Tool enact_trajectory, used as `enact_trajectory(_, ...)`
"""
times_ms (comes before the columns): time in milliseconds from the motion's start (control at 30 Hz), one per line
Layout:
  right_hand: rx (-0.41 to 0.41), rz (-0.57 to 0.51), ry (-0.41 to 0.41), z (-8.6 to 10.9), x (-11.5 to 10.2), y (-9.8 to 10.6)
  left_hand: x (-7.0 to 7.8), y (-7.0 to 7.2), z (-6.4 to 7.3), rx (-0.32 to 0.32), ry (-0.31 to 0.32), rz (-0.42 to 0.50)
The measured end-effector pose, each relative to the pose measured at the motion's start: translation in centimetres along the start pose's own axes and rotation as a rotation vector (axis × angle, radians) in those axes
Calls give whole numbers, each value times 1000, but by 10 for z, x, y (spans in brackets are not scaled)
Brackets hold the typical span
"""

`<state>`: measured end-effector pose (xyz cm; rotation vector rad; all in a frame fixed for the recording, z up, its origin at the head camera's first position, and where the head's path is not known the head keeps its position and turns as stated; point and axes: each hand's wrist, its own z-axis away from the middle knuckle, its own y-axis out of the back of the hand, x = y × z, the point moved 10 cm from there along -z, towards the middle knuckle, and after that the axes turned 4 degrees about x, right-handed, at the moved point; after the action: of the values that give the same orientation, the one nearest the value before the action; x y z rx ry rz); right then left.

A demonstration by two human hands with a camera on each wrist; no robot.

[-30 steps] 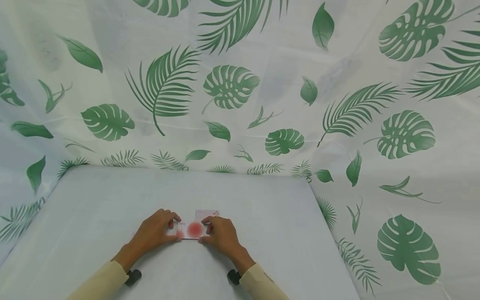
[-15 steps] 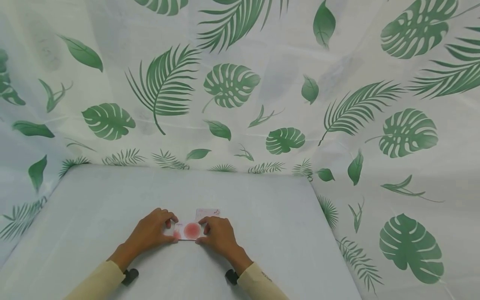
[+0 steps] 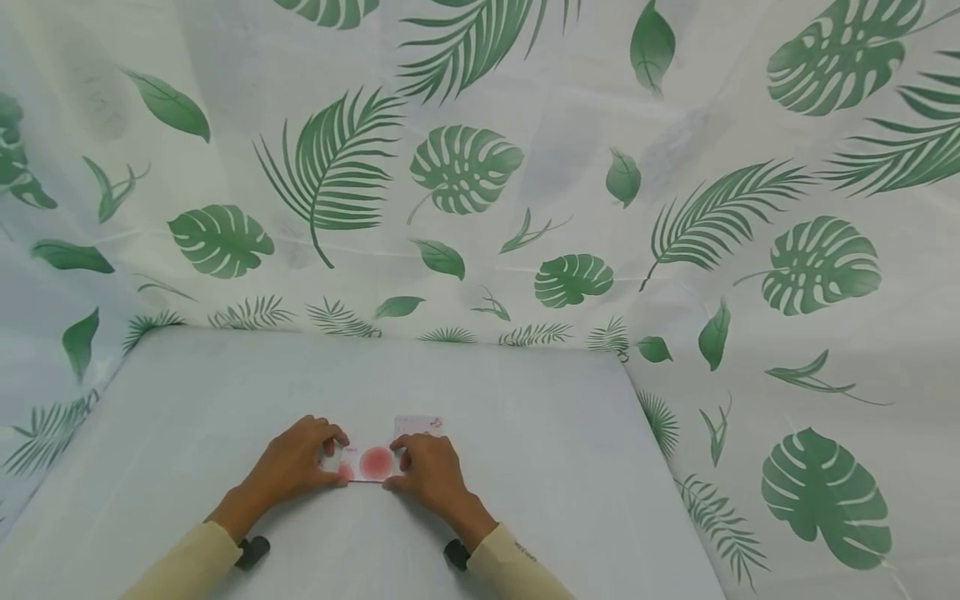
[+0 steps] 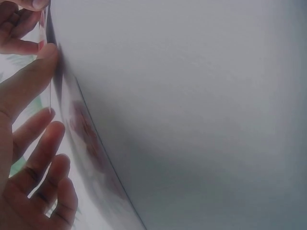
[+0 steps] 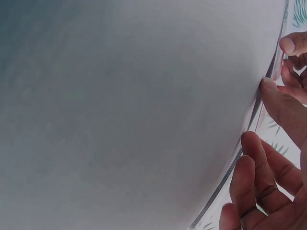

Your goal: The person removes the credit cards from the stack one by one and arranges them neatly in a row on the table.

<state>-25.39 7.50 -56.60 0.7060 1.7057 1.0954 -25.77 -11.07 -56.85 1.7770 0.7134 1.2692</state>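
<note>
A flat, white rectangular card (image 3: pixel 377 463) with a large red round print lies between my two hands in the head view. My left hand (image 3: pixel 296 458) pinches its left end between thumb and fingers. At the right end, the thumb and fingers of my right hand (image 3: pixel 433 471) pinch it too. Both wrist views show the card nearly edge-on, low over the table. Just behind the right hand lies a second pale pink card (image 3: pixel 418 424), partly covered by the fingers. Under the left fingers, a flat sheet with a reddish pattern (image 4: pixel 88 132) shows in the left wrist view.
The white table (image 3: pixel 525 408) spreads around the hands. A white sheet with green leaf prints (image 3: pixel 465 171) hangs behind it and at the sides. A dark wrist camera (image 3: pixel 253 552) sits on the left wrist, another dark camera (image 3: pixel 456 554) on the right.
Both hands have slid slightly to the left together with the red-printed card, keeping their pinch on it. The pale pink card behind stays in place, with more of it showing.
</note>
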Motion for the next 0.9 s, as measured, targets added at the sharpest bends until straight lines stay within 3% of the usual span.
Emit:
enact_trajectory(233, -6, 20, 20, 0, -8, -1, -5, 1, 4, 6, -3, -1)
enact_trajectory(900, -46, 44, -25, 3, -6, -5, -5, 1, 9, -9, -2, 6)
